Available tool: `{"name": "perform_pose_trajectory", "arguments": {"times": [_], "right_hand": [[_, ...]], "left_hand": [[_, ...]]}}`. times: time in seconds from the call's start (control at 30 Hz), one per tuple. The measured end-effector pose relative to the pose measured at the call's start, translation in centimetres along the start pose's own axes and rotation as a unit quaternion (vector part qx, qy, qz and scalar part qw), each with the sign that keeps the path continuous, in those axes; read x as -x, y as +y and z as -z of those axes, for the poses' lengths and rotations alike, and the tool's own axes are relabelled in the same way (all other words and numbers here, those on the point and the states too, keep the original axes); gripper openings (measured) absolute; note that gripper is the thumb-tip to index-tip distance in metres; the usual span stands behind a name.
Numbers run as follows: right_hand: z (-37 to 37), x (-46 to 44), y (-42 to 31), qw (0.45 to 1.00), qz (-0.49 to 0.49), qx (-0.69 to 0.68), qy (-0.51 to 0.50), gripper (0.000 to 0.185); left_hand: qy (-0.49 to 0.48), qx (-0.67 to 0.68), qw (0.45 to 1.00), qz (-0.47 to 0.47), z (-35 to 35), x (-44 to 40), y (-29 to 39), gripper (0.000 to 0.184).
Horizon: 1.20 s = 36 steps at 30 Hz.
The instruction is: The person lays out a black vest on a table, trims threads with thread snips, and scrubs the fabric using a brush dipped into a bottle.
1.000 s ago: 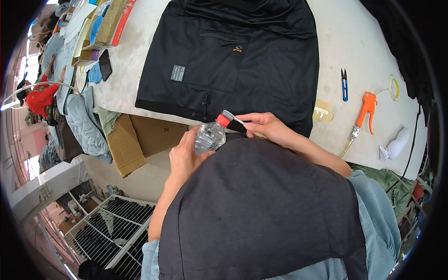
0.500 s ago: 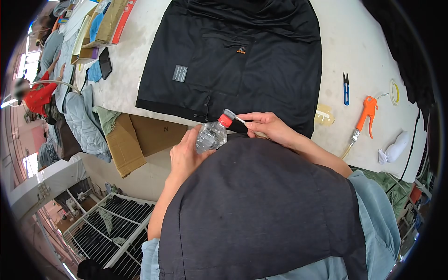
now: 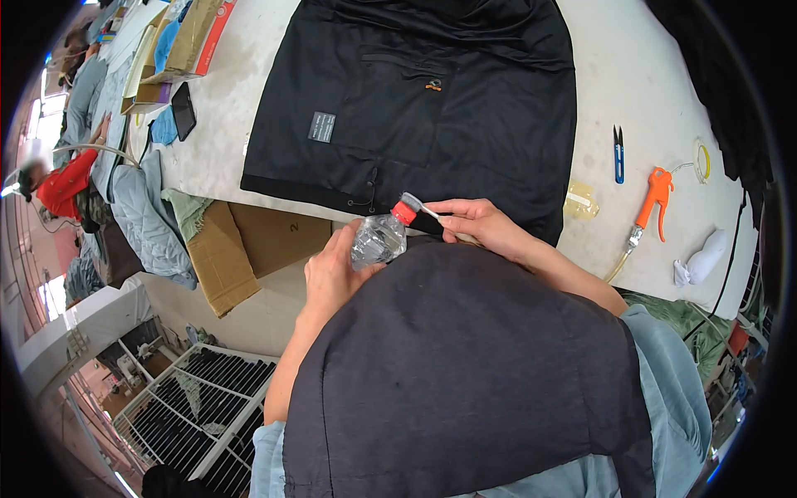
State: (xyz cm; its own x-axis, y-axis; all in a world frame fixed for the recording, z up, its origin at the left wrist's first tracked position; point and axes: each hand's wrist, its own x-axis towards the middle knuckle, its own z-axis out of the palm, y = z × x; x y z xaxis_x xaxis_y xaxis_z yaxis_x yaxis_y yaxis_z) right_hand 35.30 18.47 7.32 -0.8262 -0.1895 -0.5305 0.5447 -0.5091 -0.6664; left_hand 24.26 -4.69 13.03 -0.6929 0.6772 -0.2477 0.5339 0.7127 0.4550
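Note:
My left hand point(image 3: 332, 270) is wrapped round a clear plastic bottle point(image 3: 378, 242), tilted with its red cap point(image 3: 404, 212) up and to the right. Between the fingers of my right hand point(image 3: 486, 226) is the pale handle of a toothbrush point(image 3: 429, 212). Its grey bristle head lies at the red cap; whether it presses on the cap I cannot tell. Just beyond both hands, a black garment point(image 3: 390, 133) with a grey label point(image 3: 322, 127) and a drawcord is spread on the white table point(image 3: 216, 108).
To the right lie blue thread snips point(image 3: 618, 155), an orange air gun point(image 3: 654, 203) on a hose and a white cloth bundle point(image 3: 702, 259). A phone point(image 3: 183, 112) and open boxes point(image 3: 189, 41) stand left. Below are a cardboard box point(image 3: 270, 241) and a white rack point(image 3: 195, 407). A person in red point(image 3: 66, 183) is far left.
Both hands keep their hold, and bottle and toothbrush stay together at the cap. The view has shifted very slightly.

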Motion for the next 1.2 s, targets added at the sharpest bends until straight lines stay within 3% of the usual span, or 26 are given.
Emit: {"name": "perform_pose_trajectory", "arguments": {"times": [0.23, 0.33, 0.5, 0.63, 0.77, 0.83, 0.87, 0.97, 1.07, 1.13, 1.17, 1.2], "right_hand": [[-0.6, -0.8, 0.1, 1.000, -0.015, -0.016, 0.008, 0.035], [-1.4, -0.8, -0.7, 0.999, -0.026, -0.023, 0.016, 0.035], [-1.5, -2.0, -0.4, 0.995, -0.005, -0.072, 0.062, 0.036], [-2.5, -3.2, -1.4, 0.988, 0.051, -0.086, 0.122, 0.037], [-2.5, -4.0, -1.6, 0.958, 0.104, 0.094, 0.252, 0.035], [-2.9, -3.7, -1.8, 0.933, 0.095, 0.184, 0.293, 0.037], [-3.1, -3.6, -1.7, 0.921, 0.092, 0.219, 0.309, 0.038], [-3.7, -3.3, -1.3, 0.894, 0.090, 0.291, 0.328, 0.044], [-4.2, -3.5, -1.3, 0.849, 0.138, 0.389, 0.330, 0.044], [-3.8, -4.1, -1.4, 0.808, 0.186, 0.467, 0.307, 0.044], [-3.7, -4.5, -1.5, 0.785, 0.207, 0.505, 0.292, 0.044], [-4.4, -5.2, -2.2, 0.781, 0.206, 0.515, 0.286, 0.046]], "left_hand": [[0.000, 0.019, 0.999, 0.026, 0.4, -0.4, -1.1, 0.074], [0.049, 0.050, 0.997, 0.040, 1.2, -1.1, -3.3, 0.074], [0.219, 0.264, 0.935, 0.094, 7.1, -4.3, -10.9, 0.071], [0.346, 0.215, 0.907, 0.105, 10.8, -8.8, -19.4, 0.069], [0.400, 0.223, 0.884, 0.099, 10.7, -13.1, -26.1, 0.070], [0.448, 0.280, 0.844, 0.095, 9.5, -14.5, -29.4, 0.070], [0.427, 0.296, 0.849, 0.092, 9.6, -14.5, -29.9, 0.072], [0.389, 0.355, 0.847, 0.075, 9.7, -13.7, -28.5, 0.070], [0.444, 0.377, 0.794, 0.176, 7.8, -10.3, -27.7, 0.065], [0.450, 0.328, 0.815, 0.159, 5.2, -7.7, -23.9, 0.046], [0.397, 0.342, 0.838, 0.153, 4.3, -7.1, -19.1, 0.032], [0.255, 0.356, 0.891, 0.123, 3.7, -7.1, -15.0, 0.028]]}}
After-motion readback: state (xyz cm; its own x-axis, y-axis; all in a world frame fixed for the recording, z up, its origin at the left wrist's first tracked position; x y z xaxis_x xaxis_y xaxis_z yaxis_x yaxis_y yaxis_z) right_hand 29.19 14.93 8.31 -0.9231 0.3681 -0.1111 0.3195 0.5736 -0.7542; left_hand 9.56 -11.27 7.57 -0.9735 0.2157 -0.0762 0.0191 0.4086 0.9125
